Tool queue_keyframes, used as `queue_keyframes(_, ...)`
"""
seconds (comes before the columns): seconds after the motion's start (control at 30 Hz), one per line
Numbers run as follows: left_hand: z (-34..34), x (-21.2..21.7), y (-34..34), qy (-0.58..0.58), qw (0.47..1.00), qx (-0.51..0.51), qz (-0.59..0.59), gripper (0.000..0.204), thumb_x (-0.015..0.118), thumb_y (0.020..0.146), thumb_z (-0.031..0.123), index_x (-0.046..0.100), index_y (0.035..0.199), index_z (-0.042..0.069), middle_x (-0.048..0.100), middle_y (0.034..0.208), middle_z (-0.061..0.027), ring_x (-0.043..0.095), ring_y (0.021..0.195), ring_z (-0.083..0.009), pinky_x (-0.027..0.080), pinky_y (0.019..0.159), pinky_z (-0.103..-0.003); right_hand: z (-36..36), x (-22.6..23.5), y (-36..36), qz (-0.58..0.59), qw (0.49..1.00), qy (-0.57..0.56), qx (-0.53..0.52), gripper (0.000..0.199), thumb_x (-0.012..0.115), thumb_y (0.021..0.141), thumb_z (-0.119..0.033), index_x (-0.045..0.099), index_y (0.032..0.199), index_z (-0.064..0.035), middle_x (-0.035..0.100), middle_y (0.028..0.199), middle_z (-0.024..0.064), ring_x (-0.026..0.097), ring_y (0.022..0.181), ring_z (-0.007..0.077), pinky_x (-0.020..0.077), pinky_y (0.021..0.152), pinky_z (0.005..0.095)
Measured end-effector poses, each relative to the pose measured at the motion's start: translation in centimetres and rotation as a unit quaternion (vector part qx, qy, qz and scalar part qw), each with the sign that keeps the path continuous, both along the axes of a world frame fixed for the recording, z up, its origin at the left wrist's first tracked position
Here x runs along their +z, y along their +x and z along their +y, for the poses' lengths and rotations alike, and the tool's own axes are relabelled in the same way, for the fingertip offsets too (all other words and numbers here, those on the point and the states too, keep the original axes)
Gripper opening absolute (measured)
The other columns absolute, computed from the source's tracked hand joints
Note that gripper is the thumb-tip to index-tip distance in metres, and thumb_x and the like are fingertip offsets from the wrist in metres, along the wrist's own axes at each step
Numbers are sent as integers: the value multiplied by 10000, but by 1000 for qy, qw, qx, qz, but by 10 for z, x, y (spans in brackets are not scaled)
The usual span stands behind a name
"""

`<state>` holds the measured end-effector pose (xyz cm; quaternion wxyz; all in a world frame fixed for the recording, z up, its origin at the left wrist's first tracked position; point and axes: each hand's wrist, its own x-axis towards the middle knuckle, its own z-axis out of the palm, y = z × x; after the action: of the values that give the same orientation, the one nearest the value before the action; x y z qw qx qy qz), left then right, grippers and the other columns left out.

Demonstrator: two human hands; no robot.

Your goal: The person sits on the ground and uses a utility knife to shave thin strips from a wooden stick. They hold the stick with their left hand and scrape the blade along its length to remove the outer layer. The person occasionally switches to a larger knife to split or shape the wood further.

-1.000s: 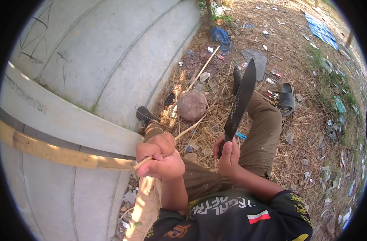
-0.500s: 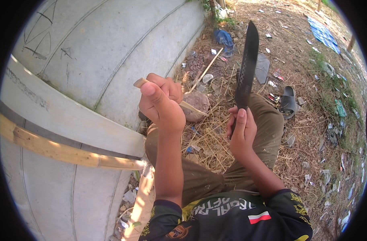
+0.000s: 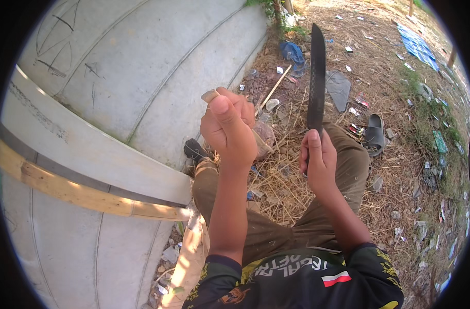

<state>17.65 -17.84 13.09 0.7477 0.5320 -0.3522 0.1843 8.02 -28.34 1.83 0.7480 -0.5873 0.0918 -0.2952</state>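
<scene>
My left hand (image 3: 228, 126) is closed around a thin pale strip of split wood or bamboo (image 3: 209, 96). One cut end sticks out past the thumb, and the far part shows below the fingers, in front of a reddish stone (image 3: 266, 133). My right hand (image 3: 320, 158) grips the handle of a large knife (image 3: 317, 77) with a long dark blade. The blade points up and away from me, apart from the strip. Most of the handle is hidden by my fingers.
A grey concrete wall (image 3: 157, 56) and a bamboo pole (image 3: 80, 193) stand on my left. Dry straw (image 3: 281, 193) covers the ground between my legs. A thin stick (image 3: 274, 88), a blue plastic bag (image 3: 293, 54), a flat grey slab (image 3: 338, 90) and a grey sandal (image 3: 374, 135) lie beyond.
My left hand with the strip has shifted right and turned slightly, so the cut end faces me more. The knife has moved a little right and its blade stands more upright.
</scene>
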Motion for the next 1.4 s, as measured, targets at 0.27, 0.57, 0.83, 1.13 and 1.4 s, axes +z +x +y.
queue_keyframes(0.27,-9,4,9,-10,1000,-17,13,671,433,993,726,281,705,140,221,528,55,191,453,-60,169,449,-274,21,-123,25,331,921,-135,155,428,496,1089,-397,491,794,-87,521,635,10,518,534,86,406,468,246)
queue_keyframes(0.57,-8,6,15,-22,1000,6,20,670,429,989,736,280,708,146,207,529,53,169,453,-63,139,449,-287,1,-20,21,-48,995,70,-45,420,452,1102,-446,462,878,-91,422,606,-4,410,425,79,341,387,256)
queue_keyframes(0.83,3,10,27,-39,998,42,31,672,433,985,742,237,702,163,165,528,63,118,448,-60,106,442,-285,5,-62,17,231,960,80,137,421,444,1100,-470,450,902,-98,384,605,-30,364,442,60,296,386,251)
queue_keyframes(1.13,-6,8,25,-19,1000,4,24,638,424,1034,660,310,702,127,260,553,54,249,461,-52,194,440,-261,43,-87,21,63,995,68,41,358,408,1128,-368,448,891,-103,396,642,-44,366,471,41,323,418,235)
queue_keyframes(1.4,4,8,35,-41,998,34,37,649,435,1008,700,268,708,149,201,540,58,165,455,-61,142,443,-277,-12,-12,21,44,997,-37,54,345,449,1115,-365,474,929,-76,435,661,-23,433,544,53,358,487,238)
